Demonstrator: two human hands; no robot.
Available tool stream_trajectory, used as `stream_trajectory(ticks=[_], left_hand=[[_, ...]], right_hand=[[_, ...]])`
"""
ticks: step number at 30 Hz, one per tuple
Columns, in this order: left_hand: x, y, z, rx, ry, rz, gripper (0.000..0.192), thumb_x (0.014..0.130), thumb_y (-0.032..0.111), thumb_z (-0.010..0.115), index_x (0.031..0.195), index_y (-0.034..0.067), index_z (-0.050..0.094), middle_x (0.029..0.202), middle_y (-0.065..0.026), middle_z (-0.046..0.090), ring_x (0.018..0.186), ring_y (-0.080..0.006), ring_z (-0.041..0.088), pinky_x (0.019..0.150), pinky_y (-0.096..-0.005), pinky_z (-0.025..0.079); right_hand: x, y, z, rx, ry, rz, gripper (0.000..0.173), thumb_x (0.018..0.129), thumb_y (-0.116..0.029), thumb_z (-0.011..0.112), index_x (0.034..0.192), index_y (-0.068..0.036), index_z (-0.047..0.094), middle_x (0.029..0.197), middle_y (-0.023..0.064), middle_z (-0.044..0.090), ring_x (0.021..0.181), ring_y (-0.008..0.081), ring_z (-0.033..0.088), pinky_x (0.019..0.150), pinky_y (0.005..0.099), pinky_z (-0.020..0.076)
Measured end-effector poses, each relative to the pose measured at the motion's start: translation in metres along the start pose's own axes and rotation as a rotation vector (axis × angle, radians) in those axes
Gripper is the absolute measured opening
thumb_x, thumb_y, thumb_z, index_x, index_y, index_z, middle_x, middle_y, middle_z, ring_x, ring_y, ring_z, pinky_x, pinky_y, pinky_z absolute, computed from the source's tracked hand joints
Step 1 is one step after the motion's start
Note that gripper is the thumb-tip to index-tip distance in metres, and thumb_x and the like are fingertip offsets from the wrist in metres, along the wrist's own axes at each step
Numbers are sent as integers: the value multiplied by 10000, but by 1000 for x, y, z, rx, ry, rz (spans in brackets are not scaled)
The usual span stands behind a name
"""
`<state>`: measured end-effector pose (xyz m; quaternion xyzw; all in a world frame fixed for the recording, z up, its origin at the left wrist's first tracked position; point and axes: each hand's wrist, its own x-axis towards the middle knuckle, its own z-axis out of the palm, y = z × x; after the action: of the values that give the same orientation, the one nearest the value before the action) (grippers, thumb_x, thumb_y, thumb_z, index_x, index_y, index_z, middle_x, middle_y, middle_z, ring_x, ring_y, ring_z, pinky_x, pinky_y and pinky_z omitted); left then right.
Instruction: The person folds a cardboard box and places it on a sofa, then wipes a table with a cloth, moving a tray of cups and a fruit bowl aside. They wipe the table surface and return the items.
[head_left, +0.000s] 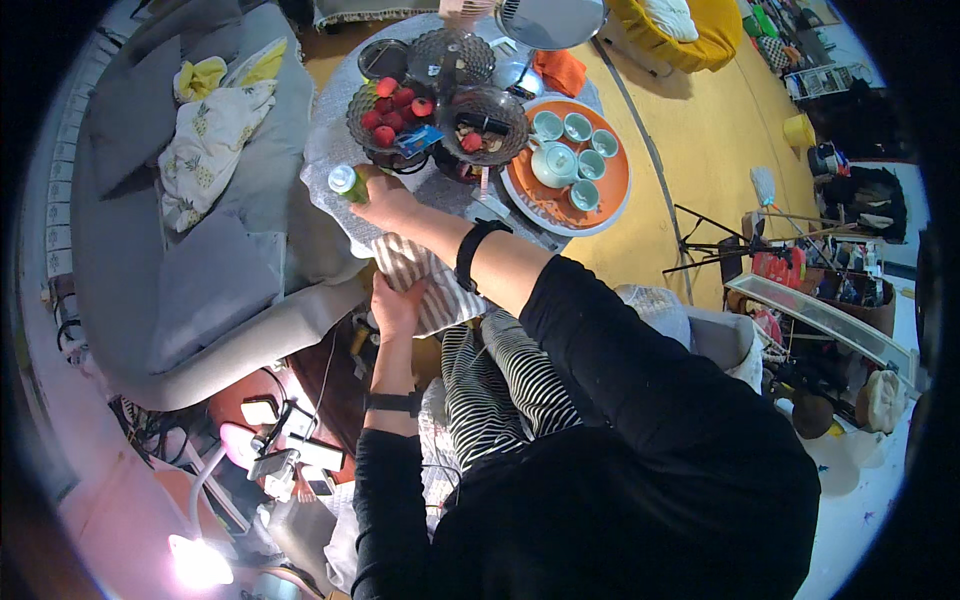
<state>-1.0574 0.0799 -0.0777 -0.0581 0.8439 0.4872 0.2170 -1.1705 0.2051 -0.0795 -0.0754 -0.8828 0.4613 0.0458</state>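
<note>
My right hand (386, 201) is closed around a green bottle with a whitish cap (344, 181), over the near left edge of the round table. Lower down, my left hand (397, 304) grips a brown-and-white striped cloth (442, 296), which hangs below the table's edge. Beyond my right hand, a glass bowl holds several red fruits (391, 112). Beside it stands another glass bowl (506, 105) with a dark object and one red fruit in it. An orange round tray (525, 196) to the right carries a pale green teapot (555, 163) and several matching cups (577, 127).
A grey sofa (300, 337) with a pineapple-print cloth (214, 142) stands at the left. At the lower left are a lit lamp (201, 561) and cables. An orange cloth (561, 73) lies at the table's far side. A black tripod (716, 244) stands on the floor at right.
</note>
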Motion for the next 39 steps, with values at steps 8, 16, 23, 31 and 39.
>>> stream_trajectory(ticks=[8, 16, 23, 31, 39], left_hand=[[18, 16, 0, -61, 161, 4, 629, 623, 219, 847, 1128, -27, 564, 1069, -174, 661, 987, -307, 631, 876, -391, 484], [56, 18, 14, 152, 241, 108, 690, 628, 266, 815, 1159, -79, 540, 1077, -237, 641, 1003, -369, 624, 886, -412, 469], [58, 37, 18, 313, 291, 130, 723, 684, 257, 789, 1268, -44, 486, 1123, -241, 625, 1038, -392, 606, 921, -428, 464], [-10, 65, 13, 512, 469, 741, 583, 768, 104, 706, 1298, -12, 492, 1236, -205, 541, 1120, -375, 508, 990, -473, 390], [-3, 76, 125, 645, -132, 890, 414, 743, 126, 731, 1143, 85, 633, 1115, -132, 565, 1033, -341, 536, 901, -458, 437]], right_hand=[[-74, -26, -95, 131, 124, -325, 543, 815, -63, 658, 1329, -84, 486, 1220, 161, 578, 1119, 344, 580, 917, 391, 495], [-127, 73, -212, -174, 222, -58, 197, 809, -41, 640, 995, -107, 637, 889, 79, 637, 812, 298, 638, 676, 375, 515], [-150, 120, -270, -263, 381, 228, 263, 769, -73, 687, 1019, -124, 627, 1047, 84, 618, 892, 290, 635, 733, 391, 520], [-143, 146, -297, -366, 273, -166, 564, 737, -104, 743, 1263, -101, 541, 1242, 127, 571, 1143, 330, 546, 944, 434, 457], [-181, 152, -284, -326, 386, -185, 320, 771, -2, 685, 1084, -57, 646, 1097, 129, 638, 1012, 295, 623, 835, 384, 514]])
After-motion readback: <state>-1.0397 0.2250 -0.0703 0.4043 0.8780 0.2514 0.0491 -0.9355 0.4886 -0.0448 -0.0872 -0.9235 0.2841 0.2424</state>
